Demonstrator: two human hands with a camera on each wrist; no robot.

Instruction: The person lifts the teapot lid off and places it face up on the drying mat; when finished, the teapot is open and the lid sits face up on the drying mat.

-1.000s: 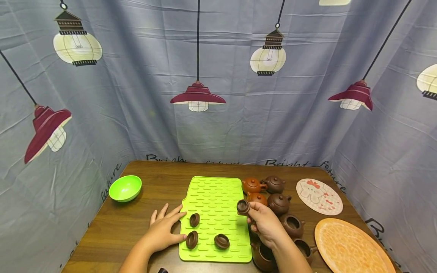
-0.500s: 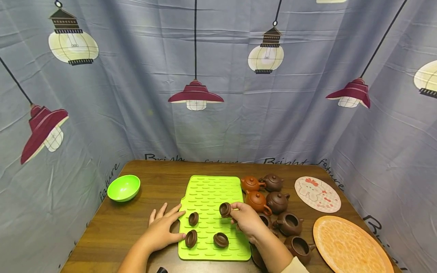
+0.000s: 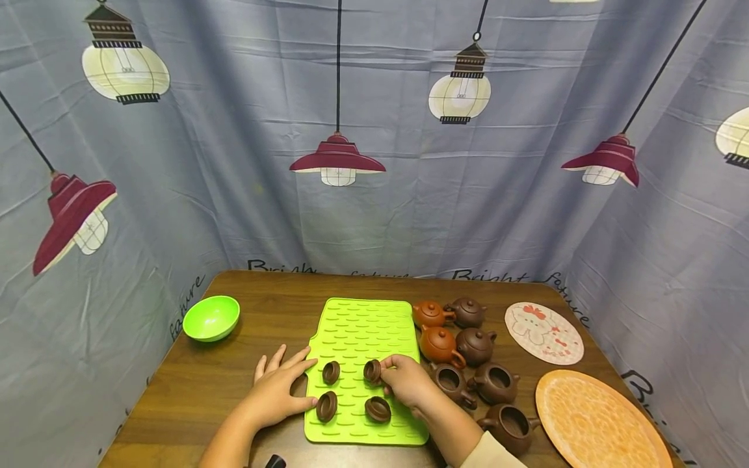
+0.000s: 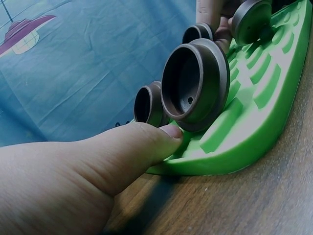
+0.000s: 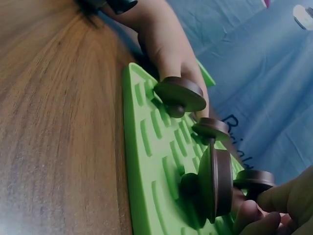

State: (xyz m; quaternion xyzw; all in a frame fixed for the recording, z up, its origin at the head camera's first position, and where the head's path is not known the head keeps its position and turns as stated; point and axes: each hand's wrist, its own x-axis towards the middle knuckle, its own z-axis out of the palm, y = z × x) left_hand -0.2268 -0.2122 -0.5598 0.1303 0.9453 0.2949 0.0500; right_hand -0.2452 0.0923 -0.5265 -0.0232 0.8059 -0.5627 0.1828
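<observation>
My right hand [image 3: 409, 385] pinches a small brown teapot lid [image 3: 372, 372] between thumb and fingers, low over the bright green ribbed mat [image 3: 368, 318]. Three other brown lids lie on the mat: a small lid [image 3: 331, 372], a larger lid [image 3: 327, 407] and another lid [image 3: 378, 409]. They sit tilted on their knobs, hollow undersides facing up. My left hand [image 3: 272, 398] rests with spread fingers at the mat's left edge. In the left wrist view its thumb [image 4: 142, 142] lies right beside a lid [image 4: 195, 85] with a small hole inside.
Right of the mat stand orange teapots [image 3: 439, 344] and brown teapots [image 3: 474, 346] with lids, and several lidless brown teapots [image 3: 511, 426]. Beyond them lie a round rabbit-print mat [image 3: 544, 333] and an orange round mat [image 3: 599, 419]. A green bowl [image 3: 211, 318] stands at the far left.
My right hand has carried the lid leftward and down from beside the teapots to the middle of the green mat. The left hand keeps its place at the mat's edge.
</observation>
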